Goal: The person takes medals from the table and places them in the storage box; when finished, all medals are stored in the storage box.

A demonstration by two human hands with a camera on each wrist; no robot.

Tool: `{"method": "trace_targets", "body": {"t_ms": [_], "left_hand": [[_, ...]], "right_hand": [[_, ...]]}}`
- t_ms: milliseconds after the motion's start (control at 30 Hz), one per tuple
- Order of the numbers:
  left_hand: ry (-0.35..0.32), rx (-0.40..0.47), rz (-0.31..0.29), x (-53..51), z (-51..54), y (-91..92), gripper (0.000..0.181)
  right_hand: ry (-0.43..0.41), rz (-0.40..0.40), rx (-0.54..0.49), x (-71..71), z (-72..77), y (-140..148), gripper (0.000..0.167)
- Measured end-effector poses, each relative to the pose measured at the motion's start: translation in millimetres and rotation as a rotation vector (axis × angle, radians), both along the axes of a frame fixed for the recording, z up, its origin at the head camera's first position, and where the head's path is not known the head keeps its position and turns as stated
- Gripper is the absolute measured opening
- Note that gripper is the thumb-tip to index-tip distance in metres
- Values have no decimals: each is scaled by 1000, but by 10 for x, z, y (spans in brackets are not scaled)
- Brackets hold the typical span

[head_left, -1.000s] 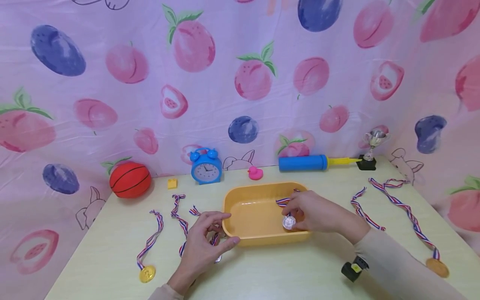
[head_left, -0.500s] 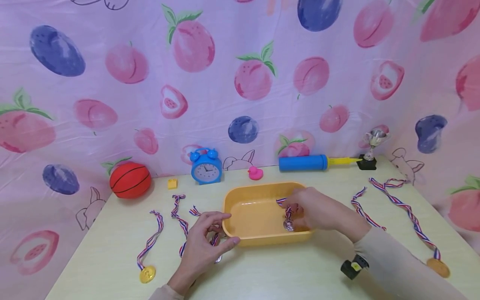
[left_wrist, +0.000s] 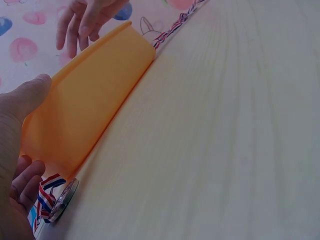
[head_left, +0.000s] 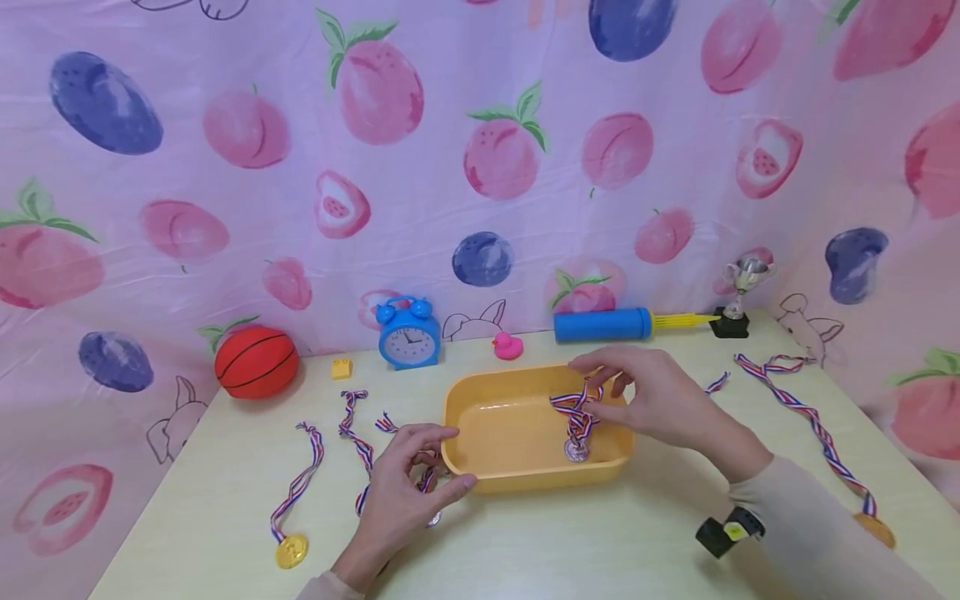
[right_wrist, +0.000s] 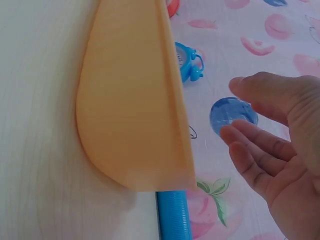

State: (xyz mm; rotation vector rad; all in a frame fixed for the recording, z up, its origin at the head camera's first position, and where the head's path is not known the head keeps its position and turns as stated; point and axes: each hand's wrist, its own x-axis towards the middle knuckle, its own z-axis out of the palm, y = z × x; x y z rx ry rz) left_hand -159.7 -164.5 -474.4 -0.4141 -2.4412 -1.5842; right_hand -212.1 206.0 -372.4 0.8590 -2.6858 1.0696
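A silver medal [head_left: 577,450] lies with its bunched striped ribbon [head_left: 579,412] at the right end of a yellow-orange plastic tray [head_left: 498,482]. My right hand [head_left: 652,396] hovers over that end with fingers spread and loosely bent, holding nothing; in the right wrist view the hand [right_wrist: 285,135] stands apart from the tray wall. My left hand [head_left: 405,479] holds the tray's front left corner, thumb [left_wrist: 35,92] at the front rim and index finger at the left rim. Partly hidden behind its fingers, another silver medal [left_wrist: 64,200] with striped ribbon rests beside the tray.
Gold medals lie at left [head_left: 291,551] and right [head_left: 876,529], with ribbons stretched out. Along the back stand a red ball [head_left: 257,362], yellow block [head_left: 341,368], blue alarm clock [head_left: 409,335], pink duck [head_left: 507,346], blue pump [head_left: 603,325] and trophy [head_left: 738,296].
My right hand has let go of the silver medal and ribbon, which now lie in the tray, and has risen up and to the right. The left hand stays at the tray corner.
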Motion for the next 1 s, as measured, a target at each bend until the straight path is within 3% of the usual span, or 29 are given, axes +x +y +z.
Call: {"method": "trace_targets", "body": {"t_ms": [167,367,800,1000], "left_hand": [[-11,1,4,2,1,-1,61],[-1,4,-3,0,-2,-5,62],[-19,-5,7,-4,8,-5,62],[-17,-9,8,-4,4,3,62]], "right_hand": [[-79,-39,-104,37,58,42,51],[-148,-32,-247,126,151,104,52],[-9,-21,-428,279,262,441,56],[27,-48,-421,342,265,673,62]]}}
